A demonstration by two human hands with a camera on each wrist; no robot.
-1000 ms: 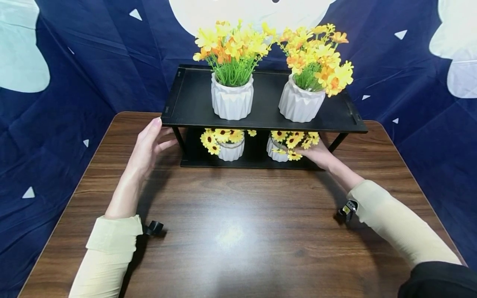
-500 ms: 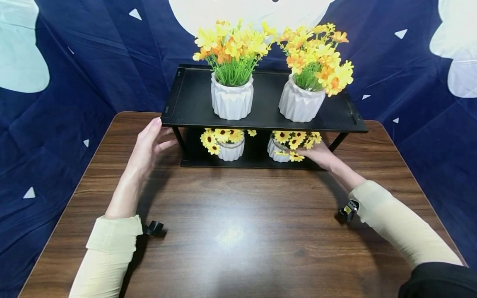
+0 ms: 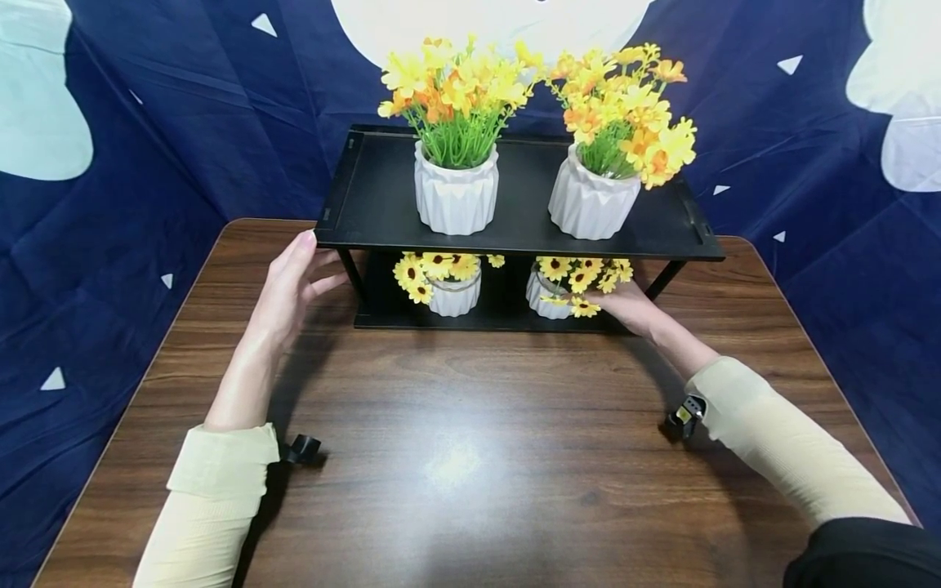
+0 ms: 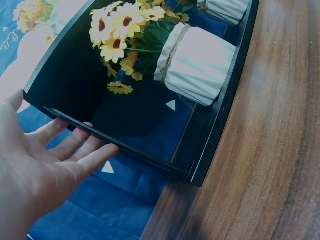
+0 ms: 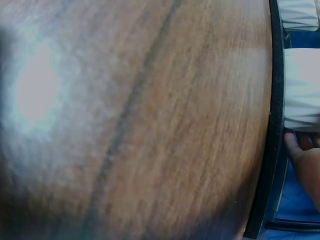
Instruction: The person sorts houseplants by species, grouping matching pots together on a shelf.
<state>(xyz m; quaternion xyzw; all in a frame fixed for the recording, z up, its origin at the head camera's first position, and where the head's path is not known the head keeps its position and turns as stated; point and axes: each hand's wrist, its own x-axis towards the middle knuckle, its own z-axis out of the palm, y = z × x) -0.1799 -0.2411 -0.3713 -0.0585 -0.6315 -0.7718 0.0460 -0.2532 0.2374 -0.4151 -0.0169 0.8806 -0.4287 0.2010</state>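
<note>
In the head view, a black two-tier shelf (image 3: 515,237) stands at the back of the table. My left hand (image 3: 283,290) is at its left end, thumb against the top board's front corner. In the left wrist view, the fairly straight fingers (image 4: 100,155) touch the side bar. My right hand (image 3: 632,306) reaches under the top board and holds the right side of the lower right flower pot (image 3: 544,300), white and ribbed with yellow dark-centred flowers (image 3: 581,273). Those flowers partly hide its fingers. A matching flower pot (image 3: 454,298) stands left of it on the lower board.
Two white pots, left (image 3: 457,196) and right (image 3: 591,200), with yellow and orange flowers stand on the top board. The brown wooden table (image 3: 456,408) stretches in front of the shelf. A dark blue curtain (image 3: 206,98) with white shapes hangs behind and beside it.
The lower right flower pot and its flowers have shifted slightly right since a second ago, and the flowers have turned a little. My left hand keeps its place on the shelf.
</note>
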